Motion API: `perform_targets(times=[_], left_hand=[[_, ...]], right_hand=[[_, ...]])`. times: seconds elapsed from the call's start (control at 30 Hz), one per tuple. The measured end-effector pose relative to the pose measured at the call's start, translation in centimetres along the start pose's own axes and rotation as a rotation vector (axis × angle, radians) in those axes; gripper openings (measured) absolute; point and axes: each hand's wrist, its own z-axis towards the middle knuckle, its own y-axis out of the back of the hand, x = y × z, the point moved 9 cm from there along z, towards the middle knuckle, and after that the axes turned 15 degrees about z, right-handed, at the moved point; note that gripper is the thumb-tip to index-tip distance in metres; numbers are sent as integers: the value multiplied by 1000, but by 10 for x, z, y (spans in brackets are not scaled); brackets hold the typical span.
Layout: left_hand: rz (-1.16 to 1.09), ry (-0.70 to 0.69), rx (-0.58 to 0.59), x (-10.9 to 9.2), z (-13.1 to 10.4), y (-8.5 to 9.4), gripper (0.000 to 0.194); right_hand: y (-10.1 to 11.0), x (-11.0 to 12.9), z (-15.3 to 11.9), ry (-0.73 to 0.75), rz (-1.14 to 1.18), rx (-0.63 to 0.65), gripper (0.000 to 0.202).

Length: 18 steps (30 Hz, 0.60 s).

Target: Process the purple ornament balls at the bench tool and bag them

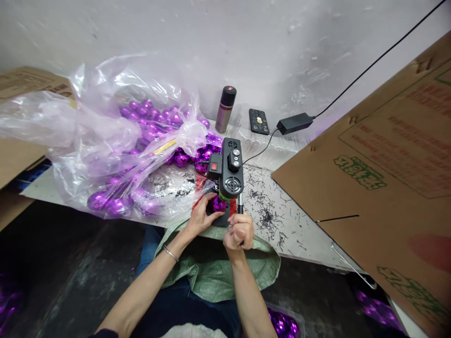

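Observation:
A shiny purple ball (219,204) sits under the head of a small black press-like machine (231,164) with a red switch on its side. My left hand (203,215) has its thumb and fingers around the ball, steadying it on the machine's dark base. Wrapped around the machine's lever handle (240,203) is my right hand (240,231), closed in a fist just to the right of the base. The ball's top is hidden by the machine's head. A green woven sack (214,272) lies open over my lap, below both hands.
A clear plastic bag (102,126) full of purple balls spreads across the left of the table. Behind the machine are a spray can (225,110), a phone (259,121) and a power adapter (295,123) with its cord. Black scraps (268,216) litter the tabletop. A large cardboard box (384,197) leans in at right.

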Motion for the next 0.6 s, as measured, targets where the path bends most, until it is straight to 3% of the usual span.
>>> perform_targets(times=[0.4, 0.5, 0.6], left_hand=[[14, 19, 6, 3, 3, 0, 57], [0, 28, 17, 3, 7, -1, 58], [2, -1, 5, -3, 3, 2, 56]], right_hand=[[-5, -1, -3, 96, 6, 39, 38], [-4, 9, 14, 61, 14, 27, 37], [-3, 15, 43, -99, 31, -14, 35]])
